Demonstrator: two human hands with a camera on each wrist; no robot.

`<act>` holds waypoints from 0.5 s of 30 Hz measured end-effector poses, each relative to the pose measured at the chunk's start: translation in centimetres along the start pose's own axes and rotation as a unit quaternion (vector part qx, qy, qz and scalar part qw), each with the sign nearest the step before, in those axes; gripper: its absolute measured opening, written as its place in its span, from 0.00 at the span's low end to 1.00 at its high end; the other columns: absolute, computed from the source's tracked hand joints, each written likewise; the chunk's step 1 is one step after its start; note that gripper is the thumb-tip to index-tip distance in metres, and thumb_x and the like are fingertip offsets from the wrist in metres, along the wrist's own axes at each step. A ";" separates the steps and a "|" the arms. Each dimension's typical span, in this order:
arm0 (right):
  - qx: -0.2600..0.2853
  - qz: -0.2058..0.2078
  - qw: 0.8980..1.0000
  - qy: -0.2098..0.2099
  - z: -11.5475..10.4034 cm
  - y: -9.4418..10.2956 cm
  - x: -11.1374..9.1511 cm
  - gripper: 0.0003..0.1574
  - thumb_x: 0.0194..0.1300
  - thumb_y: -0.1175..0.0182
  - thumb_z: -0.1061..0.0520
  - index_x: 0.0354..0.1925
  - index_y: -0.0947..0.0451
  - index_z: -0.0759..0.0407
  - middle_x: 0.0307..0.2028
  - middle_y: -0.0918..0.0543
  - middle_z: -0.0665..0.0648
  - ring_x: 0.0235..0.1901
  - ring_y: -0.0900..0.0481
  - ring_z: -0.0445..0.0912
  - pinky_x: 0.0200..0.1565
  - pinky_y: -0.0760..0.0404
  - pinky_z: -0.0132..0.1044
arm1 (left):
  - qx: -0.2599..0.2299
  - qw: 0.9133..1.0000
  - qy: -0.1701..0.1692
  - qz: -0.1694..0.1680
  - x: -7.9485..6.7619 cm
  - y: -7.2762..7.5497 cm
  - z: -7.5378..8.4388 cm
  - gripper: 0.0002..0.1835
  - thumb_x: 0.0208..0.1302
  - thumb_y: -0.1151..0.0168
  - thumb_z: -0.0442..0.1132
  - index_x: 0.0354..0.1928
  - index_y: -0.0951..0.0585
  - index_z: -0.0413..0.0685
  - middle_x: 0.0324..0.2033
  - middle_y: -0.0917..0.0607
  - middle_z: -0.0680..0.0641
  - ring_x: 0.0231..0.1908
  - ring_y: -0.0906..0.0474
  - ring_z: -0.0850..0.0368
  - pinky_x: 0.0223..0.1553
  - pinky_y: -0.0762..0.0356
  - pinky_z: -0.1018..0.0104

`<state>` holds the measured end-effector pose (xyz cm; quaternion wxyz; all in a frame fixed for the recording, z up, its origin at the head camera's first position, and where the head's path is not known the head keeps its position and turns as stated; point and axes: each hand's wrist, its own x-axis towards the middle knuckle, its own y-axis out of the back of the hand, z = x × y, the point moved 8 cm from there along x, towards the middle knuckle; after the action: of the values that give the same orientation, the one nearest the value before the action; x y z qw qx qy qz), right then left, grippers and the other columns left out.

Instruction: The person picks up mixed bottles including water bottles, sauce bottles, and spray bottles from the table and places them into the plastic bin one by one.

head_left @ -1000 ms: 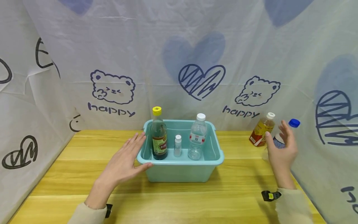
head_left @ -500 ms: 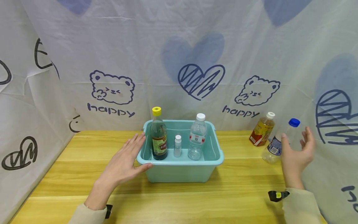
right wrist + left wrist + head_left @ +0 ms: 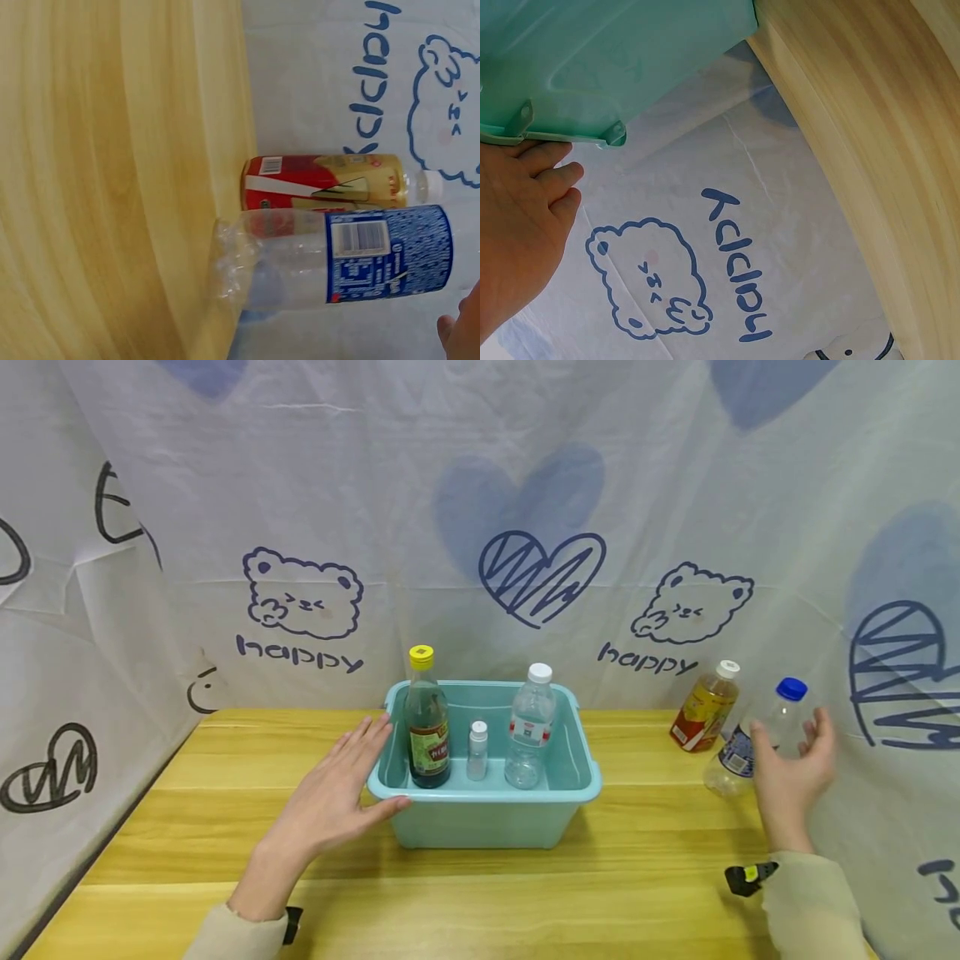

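Note:
My left hand (image 3: 326, 797) rests against the left end of the teal plastic bin (image 3: 480, 825), fingers straight along its rim. In the left wrist view the fingertips touch the rim's underside. Inside the bin stand a yellow-capped sauce bottle (image 3: 428, 747), a small white-capped vial (image 3: 477, 756) and a clear water bottle (image 3: 531, 718). At the right, my right hand (image 3: 793, 789) is spread beside a clear blue-capped bottle (image 3: 737, 753), which has a blue label (image 3: 390, 255). Thumb and fingers stand apart, partly hiding the bottle; contact is unclear.
Just behind the blue-capped bottle is a white-capped drink bottle (image 3: 703, 712) with a red and yellow label. A printed cloth (image 3: 420, 510) hangs along the back and both sides of the wooden table (image 3: 480, 902).
My right hand has moved right, from in front of the blue-capped bottle to its right side, then slightly back toward it. My left hand and the bin have stayed put.

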<state>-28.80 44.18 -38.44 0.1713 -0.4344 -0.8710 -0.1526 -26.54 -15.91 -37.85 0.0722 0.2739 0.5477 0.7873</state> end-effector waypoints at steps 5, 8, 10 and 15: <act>-0.016 -0.010 1.000 -0.007 0.8 -0.3 0.2 0.52 0.67 0.29 0.50 0.81 0.43 0.47 0.78 0.37 0.48 0.76 0.38 0.43 0.77 0.41 0.32 | 0.001 1.000 0.004 -0.005 0.0 -0.1 0.0 0.56 0.67 0.42 0.72 0.84 0.49 0.45 0.83 0.52 0.48 0.81 0.53 0.43 0.81 0.51 0.45; -0.027 -0.017 0.999 -0.009 1.3 -0.6 0.3 0.52 0.67 0.30 0.49 0.81 0.44 0.47 0.78 0.37 0.48 0.76 0.38 0.44 0.77 0.40 0.34 | 0.001 1.000 0.006 -0.007 0.0 -0.2 -0.1 0.57 0.66 0.42 0.73 0.84 0.49 0.46 0.83 0.52 0.49 0.81 0.53 0.43 0.81 0.51 0.45; -0.032 -0.020 0.999 -0.011 1.6 -0.7 0.4 0.51 0.68 0.30 0.49 0.81 0.44 0.46 0.78 0.37 0.48 0.76 0.38 0.45 0.77 0.39 0.35 | 0.001 1.000 0.005 -0.006 0.0 -0.2 -0.1 0.57 0.67 0.42 0.73 0.84 0.49 0.45 0.83 0.52 0.48 0.81 0.53 0.43 0.81 0.51 0.45; -0.037 -0.024 0.999 -0.019 2.2 -1.0 0.4 0.48 0.69 0.31 0.48 0.80 0.42 0.46 0.78 0.35 0.51 0.75 0.37 0.47 0.77 0.38 0.37 | 0.001 1.000 0.003 -0.004 0.0 -0.2 -0.1 0.57 0.67 0.42 0.72 0.83 0.49 0.44 0.83 0.52 0.47 0.81 0.53 0.42 0.81 0.51 0.45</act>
<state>-30.21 44.80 -40.30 0.1352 -0.4217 -0.8783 -0.1804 -26.60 -15.92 -38.05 0.0732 0.2696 0.5500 0.7871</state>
